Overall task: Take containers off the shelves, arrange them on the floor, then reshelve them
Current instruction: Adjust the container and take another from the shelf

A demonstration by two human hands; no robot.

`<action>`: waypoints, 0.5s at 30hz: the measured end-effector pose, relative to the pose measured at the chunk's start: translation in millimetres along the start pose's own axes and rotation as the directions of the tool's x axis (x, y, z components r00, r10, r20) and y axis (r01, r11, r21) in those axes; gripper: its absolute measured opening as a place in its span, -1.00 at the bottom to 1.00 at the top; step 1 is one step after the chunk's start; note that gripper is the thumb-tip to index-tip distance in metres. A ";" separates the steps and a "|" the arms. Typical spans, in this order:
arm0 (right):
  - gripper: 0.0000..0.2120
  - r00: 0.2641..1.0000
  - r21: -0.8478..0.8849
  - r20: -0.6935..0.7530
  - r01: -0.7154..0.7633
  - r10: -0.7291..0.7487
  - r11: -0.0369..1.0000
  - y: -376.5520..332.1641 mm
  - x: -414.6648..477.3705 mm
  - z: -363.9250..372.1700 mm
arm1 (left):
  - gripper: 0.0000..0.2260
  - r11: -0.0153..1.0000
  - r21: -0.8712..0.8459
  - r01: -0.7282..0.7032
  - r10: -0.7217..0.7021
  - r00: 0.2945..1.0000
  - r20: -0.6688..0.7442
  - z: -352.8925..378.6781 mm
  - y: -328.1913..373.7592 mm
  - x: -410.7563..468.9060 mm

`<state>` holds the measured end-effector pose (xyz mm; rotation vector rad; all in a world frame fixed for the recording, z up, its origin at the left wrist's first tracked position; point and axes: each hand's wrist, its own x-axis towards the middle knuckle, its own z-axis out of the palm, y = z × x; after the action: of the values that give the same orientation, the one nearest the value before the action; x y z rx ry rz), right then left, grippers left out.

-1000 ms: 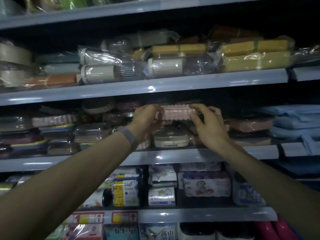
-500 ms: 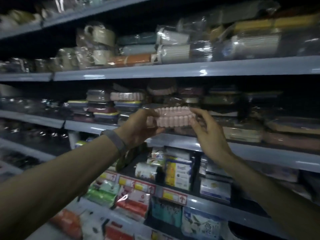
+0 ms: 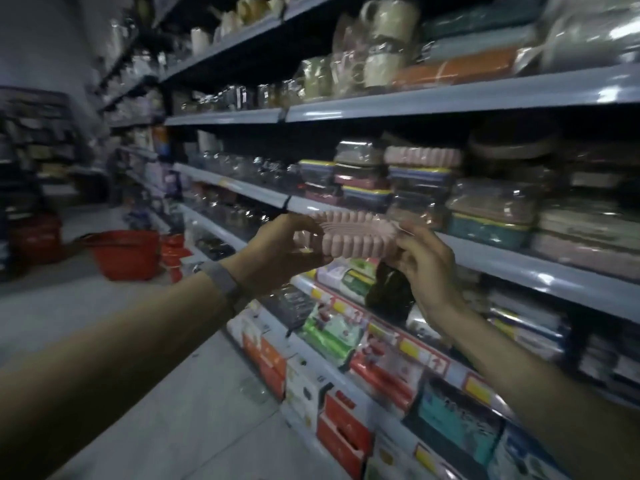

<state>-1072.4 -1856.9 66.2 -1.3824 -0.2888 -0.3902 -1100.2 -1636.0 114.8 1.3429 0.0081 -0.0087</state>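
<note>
Removal seems barely under way: a pink container (image 3: 353, 237) is held at frame centre, just in front of the grey shelf (image 3: 519, 268), gripped at either end by the left hand (image 3: 277, 252) and right hand (image 3: 427, 268), fingers curled round it. Laying it on the pale floor (image 3: 166, 393) and reshelving look still to come. Its sides are fluted in rounded ribs, matte plastic under crinkly clear film.

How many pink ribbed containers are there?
2: a held container between left hand and right hand; a shelved container atop a stack behind. Others may be hidden.
</note>
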 end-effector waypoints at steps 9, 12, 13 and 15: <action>-0.86 0.948 0.057 0.178 -0.279 0.265 0.959 106.1 -40.3 119.9 | -0.80 0.990 -0.040 0.132 -0.138 0.962 -0.236 -135.0 -63.5 -57.2; -0.78 0.906 0.035 0.238 -0.370 0.351 0.929 141.2 -65.5 150.7 | -0.84 0.980 -0.061 0.190 -0.199 0.919 -0.339 -181.5 -96.0 -69.7; -0.76 0.888 0.038 0.260 -0.402 0.379 0.915 152.4 -74.7 160.5 | -0.84 0.975 -0.058 0.216 -0.222 0.903 -0.367 -197.8 -108.2 -73.0; -0.76 0.849 0.031 0.283 -0.473 0.446 0.880 175.6 -94.6 177.7 | -0.84 0.962 -0.061 0.267 -0.268 0.873 -0.408 -228.2 -135.7 -81.4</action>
<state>-1076.8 -1647.9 -100.1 -1.3542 -0.1835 0.2136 -1183.3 -1444.2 -68.1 1.3107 0.5550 0.0421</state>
